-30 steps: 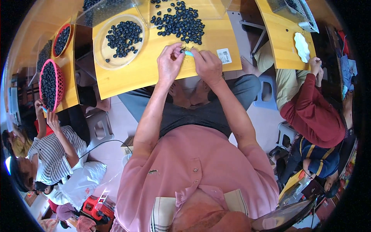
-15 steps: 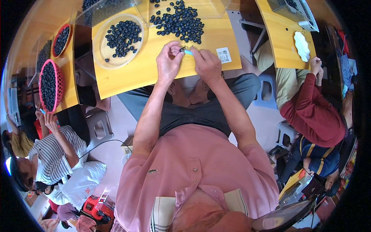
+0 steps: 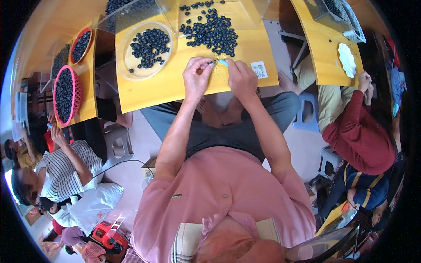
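Observation:
My left hand pinches a small dark bead between thumb and fingertips, just above the near part of the yellow table. Facing it, my right hand grips a small tool with a light blue handle; its tip points toward the bead, and I cannot make out its shape. Beyond both hands lies a loose spread of dark round beads. A clear round tray to the left holds more of them.
A white label lies right of my right hand. Clear bins stand at the back. Pink and red baskets of beads sit on the left table. One co-worker in stripes sits left, another in dark red right.
The whole view has shifted slightly, moving the scene right and down. The blue-handled tool now sits a little farther from the bead. Both hands keep their holds.

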`<state>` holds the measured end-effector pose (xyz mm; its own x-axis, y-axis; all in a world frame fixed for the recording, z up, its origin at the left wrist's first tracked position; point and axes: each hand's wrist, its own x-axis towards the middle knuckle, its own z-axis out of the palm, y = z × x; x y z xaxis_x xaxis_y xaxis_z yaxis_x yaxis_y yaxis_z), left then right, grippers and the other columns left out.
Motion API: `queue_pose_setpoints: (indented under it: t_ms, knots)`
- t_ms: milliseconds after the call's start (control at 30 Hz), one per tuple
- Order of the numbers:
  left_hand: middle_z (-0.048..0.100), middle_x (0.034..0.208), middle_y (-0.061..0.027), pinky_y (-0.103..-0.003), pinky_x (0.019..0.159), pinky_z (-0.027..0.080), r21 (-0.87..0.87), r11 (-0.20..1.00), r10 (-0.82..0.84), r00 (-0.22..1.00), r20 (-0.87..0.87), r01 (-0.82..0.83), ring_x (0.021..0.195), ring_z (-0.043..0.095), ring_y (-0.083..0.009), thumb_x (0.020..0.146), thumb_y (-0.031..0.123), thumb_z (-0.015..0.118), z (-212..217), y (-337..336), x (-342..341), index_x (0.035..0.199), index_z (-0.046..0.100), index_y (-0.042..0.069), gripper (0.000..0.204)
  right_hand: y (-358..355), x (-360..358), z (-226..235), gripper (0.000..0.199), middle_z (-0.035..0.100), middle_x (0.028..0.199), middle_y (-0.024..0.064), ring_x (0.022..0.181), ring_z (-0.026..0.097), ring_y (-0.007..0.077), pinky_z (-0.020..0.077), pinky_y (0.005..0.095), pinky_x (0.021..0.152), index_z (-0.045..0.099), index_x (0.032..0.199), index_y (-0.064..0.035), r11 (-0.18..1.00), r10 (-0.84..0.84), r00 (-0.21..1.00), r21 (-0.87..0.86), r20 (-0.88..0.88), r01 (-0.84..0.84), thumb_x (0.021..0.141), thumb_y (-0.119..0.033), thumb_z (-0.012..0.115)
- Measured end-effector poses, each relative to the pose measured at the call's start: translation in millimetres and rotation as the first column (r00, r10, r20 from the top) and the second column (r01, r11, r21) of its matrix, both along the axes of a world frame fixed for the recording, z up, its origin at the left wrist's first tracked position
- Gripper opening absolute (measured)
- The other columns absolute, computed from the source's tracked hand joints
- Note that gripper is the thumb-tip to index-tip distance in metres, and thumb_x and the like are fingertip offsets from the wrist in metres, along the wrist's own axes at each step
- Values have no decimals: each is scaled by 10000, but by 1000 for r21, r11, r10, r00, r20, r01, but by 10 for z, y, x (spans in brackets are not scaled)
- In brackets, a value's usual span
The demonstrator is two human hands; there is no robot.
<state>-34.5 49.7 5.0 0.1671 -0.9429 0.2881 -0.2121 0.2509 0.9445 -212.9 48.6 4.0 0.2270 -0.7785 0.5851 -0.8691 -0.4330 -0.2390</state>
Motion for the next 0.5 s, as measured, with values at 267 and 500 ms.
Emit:
queue_pose_setpoints:
  t_ms: [267, 500]
  knots:
    - [714, 1006, -104, -311, 798, 565, -308, 915, 338, 910, 240, -259, 915, 667, -191, 891, -35, 758, 347, -193, 659, 1009, 763, 27, 134, 25, -9, 8, 290, 567, 795, 44, 752, 652, 231, 536, 384, 643, 728, 1133, -98, 1000, 16, 998, -5, 53, -15, 849, -43, 701]
    - [734, 1043, -126, -373, 794, 591, -454, 860, 478, 681, 555, -234, 935, 713, -280, 886, -41, 740, 614, -550, 1027, 1041, 758, 30, 172, 3, -15, 3, 279, 582, 807, 51, 754, 645, 238, 532, 386, 657, 728, 1141, -96, 1000, 16, 997, -4, 72, -16, 868, -48, 700]
